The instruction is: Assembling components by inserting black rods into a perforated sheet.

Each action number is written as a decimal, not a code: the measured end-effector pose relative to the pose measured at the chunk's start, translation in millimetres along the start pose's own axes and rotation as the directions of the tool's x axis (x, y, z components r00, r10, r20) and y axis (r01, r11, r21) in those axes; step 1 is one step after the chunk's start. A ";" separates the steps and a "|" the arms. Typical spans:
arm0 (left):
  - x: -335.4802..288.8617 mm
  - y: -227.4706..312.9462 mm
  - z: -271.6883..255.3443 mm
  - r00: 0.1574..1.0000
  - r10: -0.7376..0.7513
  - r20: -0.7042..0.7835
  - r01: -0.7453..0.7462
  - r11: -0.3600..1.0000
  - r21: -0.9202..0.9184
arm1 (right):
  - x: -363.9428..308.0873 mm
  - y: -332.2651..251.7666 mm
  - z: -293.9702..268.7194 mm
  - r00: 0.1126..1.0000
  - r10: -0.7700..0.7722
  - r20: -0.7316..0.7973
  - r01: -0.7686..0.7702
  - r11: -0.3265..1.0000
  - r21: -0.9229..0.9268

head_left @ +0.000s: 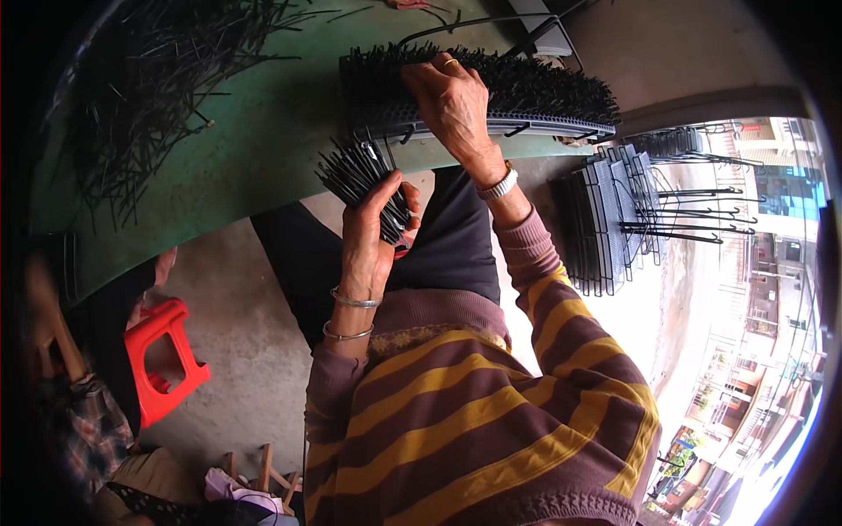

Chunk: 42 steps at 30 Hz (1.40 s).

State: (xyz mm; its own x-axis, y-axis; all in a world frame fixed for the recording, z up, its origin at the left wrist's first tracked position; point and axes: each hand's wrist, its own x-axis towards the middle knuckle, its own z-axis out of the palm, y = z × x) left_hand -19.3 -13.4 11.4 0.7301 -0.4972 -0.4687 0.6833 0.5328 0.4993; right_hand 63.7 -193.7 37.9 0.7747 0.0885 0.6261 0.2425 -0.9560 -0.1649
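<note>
The bundle of thin black rods [364,180] sits clamped in the left hand [373,237], fingers and thumb wrapped round its lower end so the free tips fan out up and to the left of the grip. The rods look light, stiff and smooth, so they would likely slip lengthwise out of a loose hold; a firm wrap near one end, as here, seems the sound place to take them, with the spread tips easy to pick from one at a time. Singly each rod looks thin enough to bend or spring if pressed sideways.

Just above that grip, the right hand [456,105] lies palm-down on the black perforated panel [517,110], fingers curled together at the panel's bristling top edge; whether they pinch a single rod there I cannot tell. The panel is packed with upright rods and stands on its edge at the rim of the green tabletop [263,131]. It looks rigid but light, best steadied from above as the hand does.

Well to the left of both grips, a loose heap of rods [158,96] is scattered on the tabletop. To the right of the right wrist, a stack of similar panels [614,219] stands on the ground. Below and left of the left forearm is a red plastic stool [162,359].
</note>
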 end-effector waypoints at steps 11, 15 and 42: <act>-4.6 -0.9 2.1 0.996 0.055 -0.066 -0.058 0.997 -0.051 | -5.5 -2.5 -1.2 0.996 0.091 0.015 -0.092 0.992 0.091; -4.8 -1.9 3.2 0.996 0.051 -0.069 -0.055 0.996 -0.064 | -3.7 3.8 4.9 0.995 0.089 0.036 -0.093 0.983 0.158; -0.4 -1.1 -8.1 1.000 -0.009 -0.003 0.009 0.996 -0.086 | -7.3 -7.2 -2.5 0.984 0.180 0.013 -0.178 0.955 0.238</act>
State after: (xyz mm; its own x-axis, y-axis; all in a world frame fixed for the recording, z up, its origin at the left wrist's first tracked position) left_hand -20.4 -8.3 5.1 0.7237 -0.4999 -0.4758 0.6872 0.5851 0.4306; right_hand 54.8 -188.1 36.4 0.8130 -0.0815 0.5765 0.2327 -0.8621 -0.4501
